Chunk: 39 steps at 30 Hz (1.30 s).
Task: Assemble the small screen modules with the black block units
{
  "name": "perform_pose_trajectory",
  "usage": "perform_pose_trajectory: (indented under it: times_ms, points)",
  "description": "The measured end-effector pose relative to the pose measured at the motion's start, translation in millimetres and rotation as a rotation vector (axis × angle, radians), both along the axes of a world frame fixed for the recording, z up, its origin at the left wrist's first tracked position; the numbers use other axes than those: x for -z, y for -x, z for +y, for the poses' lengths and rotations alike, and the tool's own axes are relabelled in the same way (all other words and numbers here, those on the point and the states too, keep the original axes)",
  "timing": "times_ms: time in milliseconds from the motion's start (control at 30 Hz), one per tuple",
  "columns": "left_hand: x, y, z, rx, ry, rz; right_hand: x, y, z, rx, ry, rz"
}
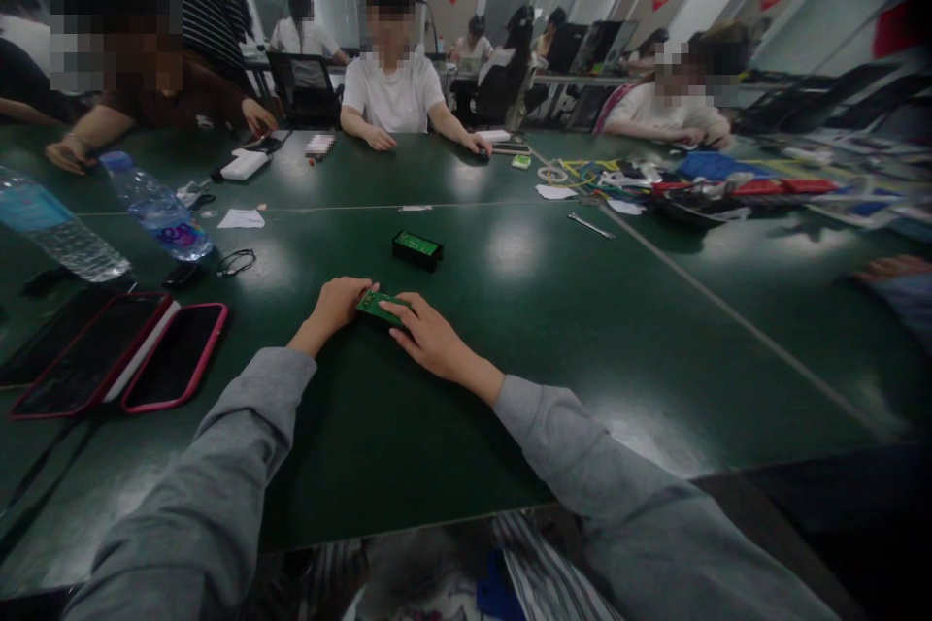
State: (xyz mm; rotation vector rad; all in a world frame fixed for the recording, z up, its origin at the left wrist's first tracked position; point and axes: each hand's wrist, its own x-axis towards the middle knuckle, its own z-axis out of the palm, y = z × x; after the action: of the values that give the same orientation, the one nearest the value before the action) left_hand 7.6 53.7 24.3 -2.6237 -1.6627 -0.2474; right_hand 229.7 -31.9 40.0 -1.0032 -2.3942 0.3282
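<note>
Between my two hands is a green circuit board (380, 307), held just above the dark green table (437, 427). My left hand (339, 303) is closed on the board's left end, its fingertips partly hidden. At the other end, my right hand (431, 335) grips the board, with the index finger lying across its top face. Whether a case sits under this board is hidden by my fingers. A little beyond my hands, a black box (416, 257) with a green board in its top rests on the table.
To the left lie phones in pink-red cases (176, 356) and two water bottles, one with a purple label (156, 206). A wrench (591, 226) lies farther right, near a heap of cables and tools (699, 184). A person in a white shirt (397, 87) sits opposite.
</note>
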Motion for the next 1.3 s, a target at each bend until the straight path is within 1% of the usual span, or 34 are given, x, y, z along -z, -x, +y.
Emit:
perform_pose_trajectory:
  times_ms: [300, 500, 733, 1033, 1300]
  points:
    - [0.1, -0.1, -1.1, -0.011, 0.009, -0.041, -0.3, 0.3, 0.2, 0.001, -0.009, -0.002]
    - [-0.4, 0.4, -1.2, -0.016, 0.018, -0.037, 1.0, 1.9, 0.3, -0.003, -0.015, 0.006]
    - [-0.6, 0.6, -1.6, -0.018, 0.025, -0.037, -1.9, 2.1, -0.9, 0.004, -0.004, -0.005]
    - [-1.8, 0.2, -1.0, -0.017, 0.031, -0.012, 0.2, 2.1, 0.0, 0.015, 0.002, -0.005]
    - [-1.1, 0.4, -0.6, -0.006, 0.016, -0.030, -0.9, 2.4, 0.0, 0.012, 0.001, -0.009]
